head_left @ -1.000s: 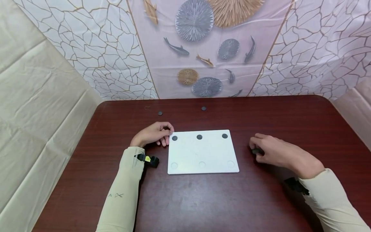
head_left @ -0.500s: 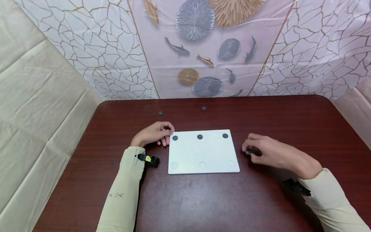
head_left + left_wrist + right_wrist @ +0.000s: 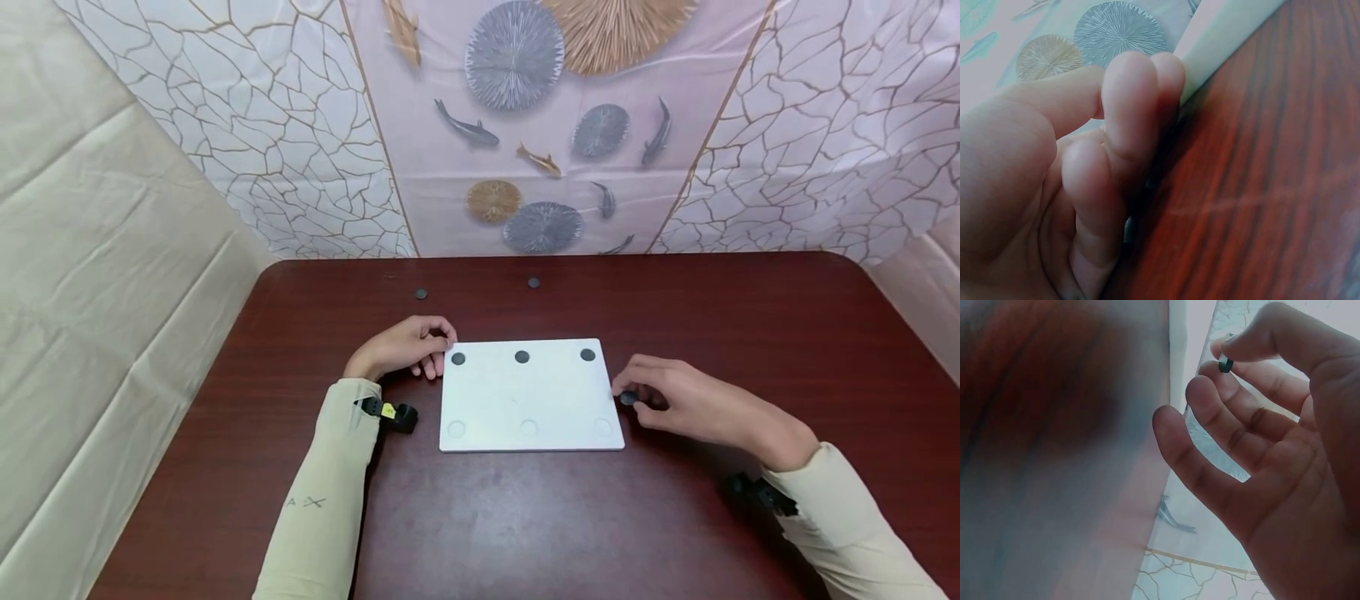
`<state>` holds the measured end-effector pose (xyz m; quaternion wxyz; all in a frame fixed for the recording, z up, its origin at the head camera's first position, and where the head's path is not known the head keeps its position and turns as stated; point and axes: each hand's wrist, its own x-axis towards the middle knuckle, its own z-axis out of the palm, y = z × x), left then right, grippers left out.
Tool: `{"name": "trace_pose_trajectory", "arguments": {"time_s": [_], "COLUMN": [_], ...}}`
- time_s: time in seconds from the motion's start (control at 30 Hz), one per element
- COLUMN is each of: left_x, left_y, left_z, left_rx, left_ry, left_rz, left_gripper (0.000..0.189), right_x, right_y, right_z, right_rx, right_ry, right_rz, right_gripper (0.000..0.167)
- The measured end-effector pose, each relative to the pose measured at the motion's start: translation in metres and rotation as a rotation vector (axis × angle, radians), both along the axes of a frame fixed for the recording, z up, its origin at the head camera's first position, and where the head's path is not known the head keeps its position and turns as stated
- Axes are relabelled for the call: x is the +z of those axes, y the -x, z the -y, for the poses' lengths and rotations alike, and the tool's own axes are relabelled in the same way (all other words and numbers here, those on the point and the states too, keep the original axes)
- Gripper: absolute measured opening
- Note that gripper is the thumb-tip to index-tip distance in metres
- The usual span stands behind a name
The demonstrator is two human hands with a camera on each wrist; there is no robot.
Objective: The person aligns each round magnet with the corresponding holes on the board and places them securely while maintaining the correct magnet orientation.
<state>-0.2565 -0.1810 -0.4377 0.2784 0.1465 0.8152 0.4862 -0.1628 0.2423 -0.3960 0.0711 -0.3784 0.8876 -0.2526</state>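
A white rectangular board point(image 3: 517, 396) lies on the table, with three dark round discs along its far edge and three shallow circular recesses along its near edge. One disc point(image 3: 458, 359) sits at its far left corner, right by my left hand point(image 3: 408, 346). The left thumb and index finger pinch that corner; the other fingers curl beside the board's side in the left wrist view. My right hand point(image 3: 686, 396) holds a small dark disc point(image 3: 1226, 362) between thumb and fingertips, just off the board's right edge. The remaining right fingers are loosely bent.
Two more dark discs lie on the table beyond the board, one to the left point(image 3: 422, 294) and one near the middle point(image 3: 533, 282). The dark red wooden table point(image 3: 525, 525) ends at a patterned cloth backdrop point(image 3: 540, 167).
My right hand has moved left with the disc, from well off the board to its right edge. The left hand stays at the corner. The head view has shifted slightly.
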Motion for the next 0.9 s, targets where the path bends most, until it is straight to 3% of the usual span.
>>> {"name": "trace_pose_trajectory", "arguments": {"time_s": [0.47, 0.67, 0.9], "left_x": [0.001, 0.002, 0.001], "left_y": [0.000, 0.000, -0.001], "left_z": [-0.001, -0.002, -0.001], "left_rx": [-0.004, -0.002, 0.004], "left_ry": [-0.018, -0.018, -0.012], "left_rz": [-0.003, 0.000, 0.005], "left_gripper": [0.014, 0.015, 0.015], "right_x": [-0.003, -0.003, -0.001], "right_y": [-0.001, -0.001, -0.002], "right_z": [0.012, 0.015, 0.021], "right_rx": [-0.015, 0.020, 0.050], "right_ry": [-0.004, 0.037, 0.065], "right_rz": [0.000, -0.025, 0.008], "right_gripper": [0.026, 0.023, 0.017]}}
